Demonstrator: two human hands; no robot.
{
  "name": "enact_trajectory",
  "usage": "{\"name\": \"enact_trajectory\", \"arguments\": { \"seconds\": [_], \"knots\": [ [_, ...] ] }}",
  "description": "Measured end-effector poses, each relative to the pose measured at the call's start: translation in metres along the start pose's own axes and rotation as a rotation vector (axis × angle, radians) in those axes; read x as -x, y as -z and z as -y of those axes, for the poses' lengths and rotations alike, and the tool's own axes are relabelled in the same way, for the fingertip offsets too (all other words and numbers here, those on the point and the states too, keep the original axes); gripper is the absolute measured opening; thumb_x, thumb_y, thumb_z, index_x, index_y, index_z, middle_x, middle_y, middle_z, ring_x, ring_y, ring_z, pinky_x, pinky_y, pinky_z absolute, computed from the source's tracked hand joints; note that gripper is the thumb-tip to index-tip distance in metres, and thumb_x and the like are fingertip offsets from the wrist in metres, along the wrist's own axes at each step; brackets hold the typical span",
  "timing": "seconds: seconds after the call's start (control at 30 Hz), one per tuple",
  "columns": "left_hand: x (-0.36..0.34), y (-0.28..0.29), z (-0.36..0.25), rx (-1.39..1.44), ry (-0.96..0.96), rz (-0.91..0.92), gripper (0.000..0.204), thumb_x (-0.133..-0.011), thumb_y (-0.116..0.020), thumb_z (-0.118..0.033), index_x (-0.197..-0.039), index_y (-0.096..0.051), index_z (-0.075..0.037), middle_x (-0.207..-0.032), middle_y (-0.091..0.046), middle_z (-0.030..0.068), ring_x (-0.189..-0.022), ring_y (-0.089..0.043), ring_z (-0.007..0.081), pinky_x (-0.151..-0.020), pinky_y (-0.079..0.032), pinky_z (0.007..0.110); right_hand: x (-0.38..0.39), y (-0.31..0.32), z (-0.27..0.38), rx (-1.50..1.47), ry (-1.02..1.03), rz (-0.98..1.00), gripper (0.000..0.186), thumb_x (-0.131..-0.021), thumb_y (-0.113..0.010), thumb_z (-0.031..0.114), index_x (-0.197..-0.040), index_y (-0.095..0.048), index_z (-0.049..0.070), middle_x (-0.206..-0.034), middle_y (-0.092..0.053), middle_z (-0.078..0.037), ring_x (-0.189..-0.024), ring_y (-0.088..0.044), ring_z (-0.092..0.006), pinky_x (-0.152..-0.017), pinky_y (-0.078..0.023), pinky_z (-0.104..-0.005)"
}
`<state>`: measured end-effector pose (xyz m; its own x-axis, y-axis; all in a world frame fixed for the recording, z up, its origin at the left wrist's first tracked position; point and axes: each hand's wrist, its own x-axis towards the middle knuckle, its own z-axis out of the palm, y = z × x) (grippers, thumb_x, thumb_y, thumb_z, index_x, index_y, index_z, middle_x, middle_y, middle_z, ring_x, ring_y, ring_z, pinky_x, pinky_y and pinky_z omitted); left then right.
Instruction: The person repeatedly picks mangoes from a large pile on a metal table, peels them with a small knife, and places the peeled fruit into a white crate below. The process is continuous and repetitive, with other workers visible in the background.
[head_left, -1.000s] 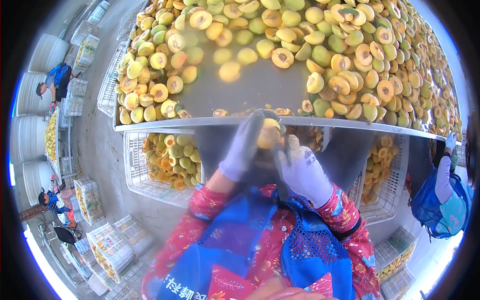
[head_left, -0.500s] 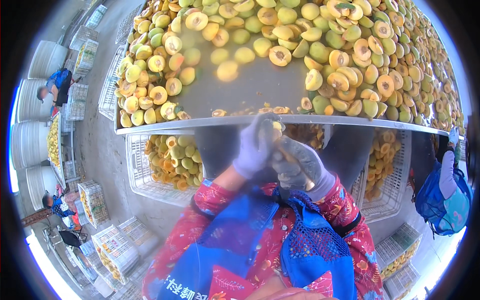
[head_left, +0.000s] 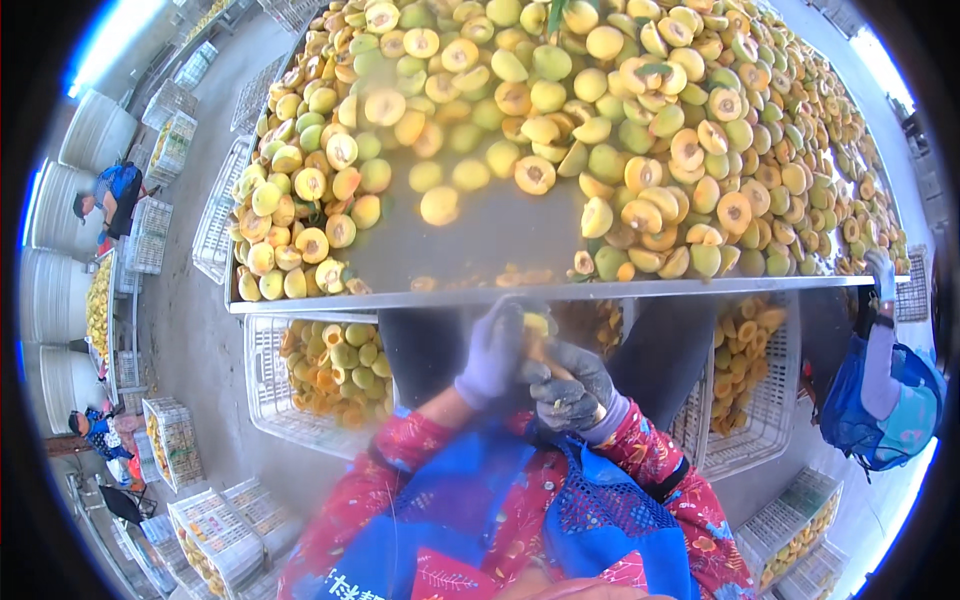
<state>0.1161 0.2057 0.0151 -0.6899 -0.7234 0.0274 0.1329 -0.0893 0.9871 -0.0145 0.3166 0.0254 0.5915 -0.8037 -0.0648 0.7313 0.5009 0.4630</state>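
Note:
Both my hands are together in front of my body, just on my side of the metal table's edge. My left hand [head_left: 492, 352], in a pale purple glove with dark fingers, is closed around a small yellow piece of stone fruit [head_left: 537, 324]. My right hand [head_left: 574, 390], in a dark-coated glove, is wrapped round a slim tool with a light brown handle [head_left: 598, 411]. The tool's working end is hidden at the fruit. Beyond my hands, halved yellow-green stone fruit [head_left: 655, 208], many with brown pits showing, lie heaped on the metal table [head_left: 480, 240].
Below the table edge, a white crate [head_left: 268, 385] of fruit halves stands at left and another crate [head_left: 770, 420] at right. A co-worker [head_left: 880, 400] touches the table's right end. Stacked crates [head_left: 225, 530] and two other people are farther left.
The view has shifted, so the table edge sits lower in the picture. My hands stay together and sit lower too, still on the fruit and the tool.

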Motion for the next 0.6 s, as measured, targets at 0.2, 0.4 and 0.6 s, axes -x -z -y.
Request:
{"name": "enact_trajectory", "arguments": {
  "seconds": [0.2, 0.4, 0.6],
  "knots": [
    [0.015, 0.038, -0.01, -1.0, -0.228, -0.355, 0.05, -0.079, -0.077, -0.015, -0.122, -0.059, 0.004, -0.103, -0.068, 0.0171, -0.091, -0.066, 0.0361, -0.084, -0.053, 0.043, 0.009, -0.027, -0.002, 0.272, 0.201, -0.037, 0.041, -0.108, -0.044, 0.041, -0.098, -0.053, 0.002, -0.055, -0.045, 0.001, -0.034, -0.038, -0.0046, -0.032, -0.032, -0.022],
    [0.058, 0.171, -0.082, -1.446, 0.555, -0.324, 0.053, -0.099, -0.059, -0.031, -0.14, -0.05, 0.0, -0.141, -0.05, 0.0307, -0.126, -0.053, 0.048, -0.102, -0.047, 0.051, 0.049, -0.03, 0.042, 2.608, 0.498, -0.698, 0.04, -0.09, -0.073, 0.037, -0.11, -0.059, 0.006, -0.081, -0.063, -0.01, -0.067, -0.066, -0.0205, -0.064, -0.052, -0.0402],
    [-0.106, 0.134, -0.126, -1.41, 0.006, -0.194, 0.049, -0.1, -0.059, -0.033, -0.138, -0.053, -0.002, -0.141, -0.053, 0.0221, -0.127, -0.054, 0.0398, -0.107, -0.043, 0.045, 0.096, -0.107, 0.148, 2.255, 1.374, -1.039, 0.035, -0.09, -0.072, 0.021, -0.117, -0.059, 0.001, -0.087, -0.069, -0.02, -0.078, -0.07, -0.0347, -0.069, -0.053, -0.0422]
  ]
}}
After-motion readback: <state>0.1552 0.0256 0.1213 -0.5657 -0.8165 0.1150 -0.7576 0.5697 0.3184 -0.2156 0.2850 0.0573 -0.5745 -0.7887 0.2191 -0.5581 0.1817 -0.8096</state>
